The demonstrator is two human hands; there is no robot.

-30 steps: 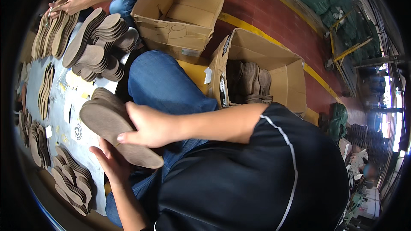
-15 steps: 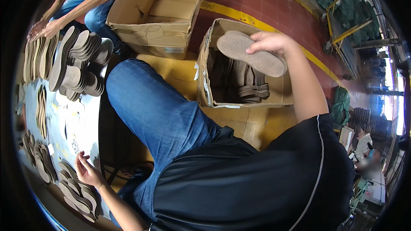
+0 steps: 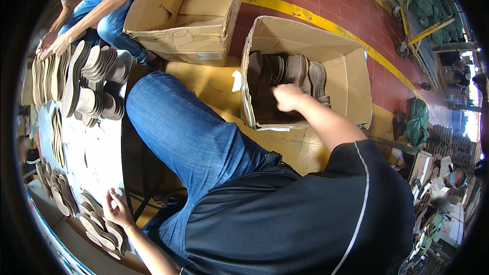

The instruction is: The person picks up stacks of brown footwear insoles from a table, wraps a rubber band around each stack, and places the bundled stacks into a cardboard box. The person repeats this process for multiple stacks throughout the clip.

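Note:
My right hand [image 3: 289, 98] reaches down into the near cardboard box [image 3: 351, 91], its fingers curled and slightly blurred. What they hold, if anything, is lost in the shadow below. Around it in the box lie stacks of brown shoe insoles [image 3: 296, 70], with another stack [image 3: 317, 77] to the right. Over the table's edge is my left hand [image 3: 118, 211], fingers apart and nothing in them. Several nested insoles [image 3: 102, 228] lie on the table right beside it.
More insole stacks stand on the pale table [image 3: 97, 158], at its far end and left side. A second cardboard box [image 3: 204, 46] is beyond my knee. A co-worker's hands [image 3: 53, 46] are at the far insoles. A wheeled yellow-framed cart [image 3: 415, 15] stands at far right.
My right hand has lowered from above the box into it, and the insole it held flat is no longer visible in its grip. My left hand has shifted slightly right and nearer, its fingers more spread.

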